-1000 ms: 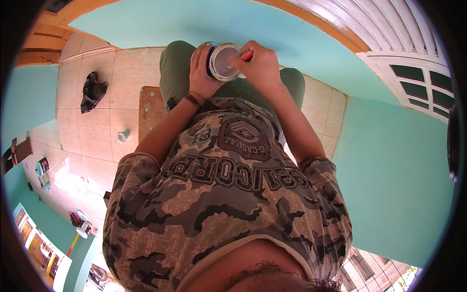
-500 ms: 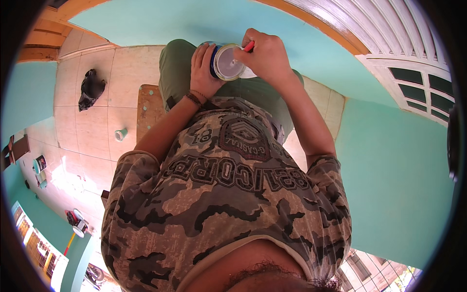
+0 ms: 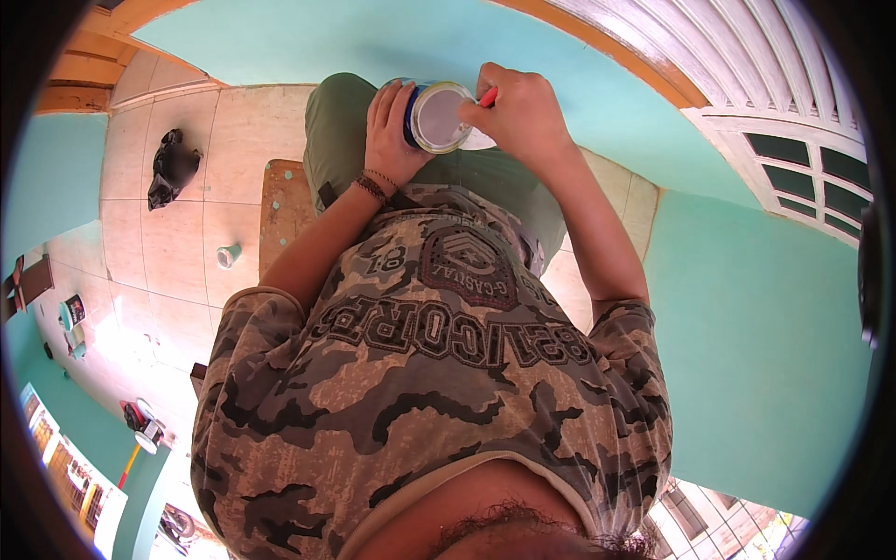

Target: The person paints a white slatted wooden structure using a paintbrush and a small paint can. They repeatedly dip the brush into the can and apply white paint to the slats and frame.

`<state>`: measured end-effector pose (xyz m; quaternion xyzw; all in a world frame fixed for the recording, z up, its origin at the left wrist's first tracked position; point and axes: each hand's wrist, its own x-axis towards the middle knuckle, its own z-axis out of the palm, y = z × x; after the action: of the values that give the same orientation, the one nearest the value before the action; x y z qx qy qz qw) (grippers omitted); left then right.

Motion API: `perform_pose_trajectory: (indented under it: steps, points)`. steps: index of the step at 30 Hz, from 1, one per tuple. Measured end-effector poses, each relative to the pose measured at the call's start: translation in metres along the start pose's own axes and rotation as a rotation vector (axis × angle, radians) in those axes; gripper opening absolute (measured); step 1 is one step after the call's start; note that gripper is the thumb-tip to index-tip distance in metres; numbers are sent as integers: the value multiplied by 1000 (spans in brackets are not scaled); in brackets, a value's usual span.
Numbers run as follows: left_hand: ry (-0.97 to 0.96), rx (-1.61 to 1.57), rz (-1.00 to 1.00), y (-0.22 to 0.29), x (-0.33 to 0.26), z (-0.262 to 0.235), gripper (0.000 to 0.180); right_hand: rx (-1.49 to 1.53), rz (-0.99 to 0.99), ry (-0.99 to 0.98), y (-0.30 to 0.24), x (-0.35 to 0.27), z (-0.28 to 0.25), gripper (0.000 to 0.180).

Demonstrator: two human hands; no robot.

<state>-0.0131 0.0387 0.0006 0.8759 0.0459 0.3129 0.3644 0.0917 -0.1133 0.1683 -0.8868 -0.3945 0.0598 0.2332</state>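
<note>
Head view, looking straight down my own front. My left hand (image 3: 392, 131) is wrapped around the side of a round tin (image 3: 437, 117), fingers curled over its dark blue wall and thumb side toward me; grip closed on it. The tin is held up in front of my chest, above my lap, its flat silvery-grey lid facing the camera. It rests on nothing I can see other than the hands.

My right hand (image 3: 523, 117) is closed into a fist around a small red-handled tool (image 3: 487, 96). Only the red end shows between thumb and forefinger; the working end is hidden, so I cannot tell what kind of tool it is. That red end sits at the right rim of the tin's lid, touching or just beside it; I cannot tell which. A pale patch lies under the fist by the rim, too unclear to identify.

Surroundings: I wear a camouflage shirt (image 3: 439, 373) and green trousers (image 3: 345, 131), and a dark bracelet (image 3: 373, 187) on the left wrist. Below, a tiled floor (image 3: 168, 252). A wooden board (image 3: 285, 215) lies beside my left leg. A small pale cup (image 3: 228, 255) stands near the board, and a black crumpled object (image 3: 172, 168) lies further off, well apart. Turquoise wall (image 3: 765, 327) to my right.
</note>
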Motion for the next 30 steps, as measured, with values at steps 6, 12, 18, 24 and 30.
perform_pose_trajectory:
  steps: [6, 12, 18, 24, 30]
  points:
    - [15, 51, 9, -2, 0, 1, 101, 30, -9, 114, 3, 0, -7, 27]
    - [20, 51, -5, -3, 0, 1, 102, 162, -4, 78, -6, 1, -19, 25]
    - [10, 46, -5, -3, -1, 1, 103, 271, -12, -253, -4, 8, -20, 15]
    - [7, 39, -2, -1, 1, 0, 101, 164, -210, -334, 11, 8, -13, 14]
    - [17, 1, -3, -4, -1, 3, 100, 185, -134, -317, 0, 10, -31, 10]
